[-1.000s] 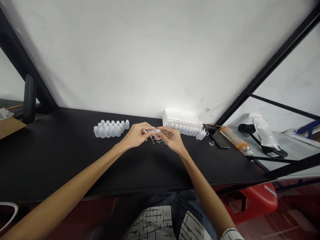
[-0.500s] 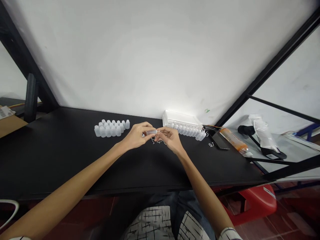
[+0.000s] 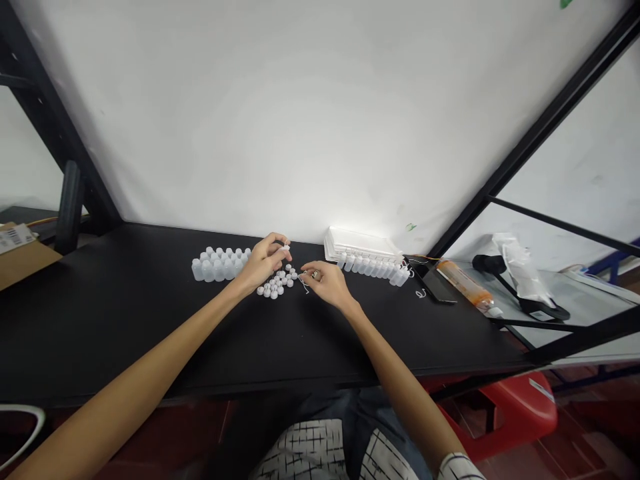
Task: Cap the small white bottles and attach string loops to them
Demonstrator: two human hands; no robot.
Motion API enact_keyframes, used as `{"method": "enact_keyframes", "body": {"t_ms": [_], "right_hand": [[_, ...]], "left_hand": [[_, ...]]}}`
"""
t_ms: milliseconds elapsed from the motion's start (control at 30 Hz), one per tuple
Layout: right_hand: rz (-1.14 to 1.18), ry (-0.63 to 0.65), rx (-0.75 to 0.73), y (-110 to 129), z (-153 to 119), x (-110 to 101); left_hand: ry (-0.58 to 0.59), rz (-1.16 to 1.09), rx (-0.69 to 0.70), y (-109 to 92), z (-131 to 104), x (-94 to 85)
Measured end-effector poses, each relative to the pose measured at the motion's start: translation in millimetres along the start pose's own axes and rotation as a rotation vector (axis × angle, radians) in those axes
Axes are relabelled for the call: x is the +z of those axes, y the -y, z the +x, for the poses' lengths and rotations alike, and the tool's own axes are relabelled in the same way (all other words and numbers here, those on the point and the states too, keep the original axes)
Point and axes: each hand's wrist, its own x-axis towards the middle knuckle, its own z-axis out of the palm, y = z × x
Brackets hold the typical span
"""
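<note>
My left hand point(image 3: 265, 261) is raised over the back of the small white caps, its fingers closed around a small translucent bottle point(image 3: 285, 247) that is mostly hidden. To its left, several similar capped bottles point(image 3: 220, 265) stand grouped in rows. Beneath and between my hands, several loose white caps point(image 3: 274, 288) lie on the black table. My right hand point(image 3: 326, 283) is low at the table, thumb and fingertips pinched together just right of the caps. Thin white cord loops point(image 3: 306, 287) lie at those fingertips; what is pinched is too small to make out.
A white stack of flat trays or boxes point(image 3: 363, 243) stands against the wall. In front leans a row of bottles with loops point(image 3: 373, 267). Right of it lie a loose loop point(image 3: 421, 293), a dark phone point(image 3: 440, 287) and an orange-labelled bottle point(image 3: 465, 285). A cardboard box point(image 3: 30, 263) sits far left.
My hands have come apart. The left went up and left with the bottle, which was held lengthwise between both hands; the right dropped to the cord loops. The loose caps are now uncovered.
</note>
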Motion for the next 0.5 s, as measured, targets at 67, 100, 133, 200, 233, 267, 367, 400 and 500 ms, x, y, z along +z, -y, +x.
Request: {"method": "enact_keyframes", "body": {"t_ms": [67,100,133,200,233,267,367,400,500], "right_hand": [[-0.191,0.080,-0.040,7.4,3.4,8.4],[-0.254,0.113,-0.055,11.1,4.7,11.9],[-0.304,0.136,-0.066,14.4,5.6,14.9],[-0.373,0.162,-0.071,18.5,6.5,18.2],[-0.389,0.170,-0.072,19.0,6.5,18.3],[-0.387,0.171,-0.074,18.7,6.4,17.3],[-0.222,0.120,-0.055,14.1,6.0,8.3],[-0.106,0.086,-0.028,12.4,6.1,4.0],[0.317,-0.046,0.079,10.1,6.5,-7.7]], "left_hand": [[-0.005,-0.061,-0.057,-2.4,0.1,-0.6],[-0.003,-0.086,-0.078,-3.6,-0.3,-0.1],[0.001,-0.110,-0.093,-4.6,-0.7,0.6],[0.007,-0.154,-0.115,-5.6,-1.5,2.4],[0.006,-0.167,-0.123,-5.4,-1.8,3.3],[0.003,-0.174,-0.130,-4.7,-2.0,4.2],[-0.003,-0.175,-0.153,-1.6,-2.7,7.1],[-0.001,-0.170,-0.163,-0.7,-3.2,8.4],[-0.003,-0.141,-0.181,0.2,-5.6,13.2]]}}
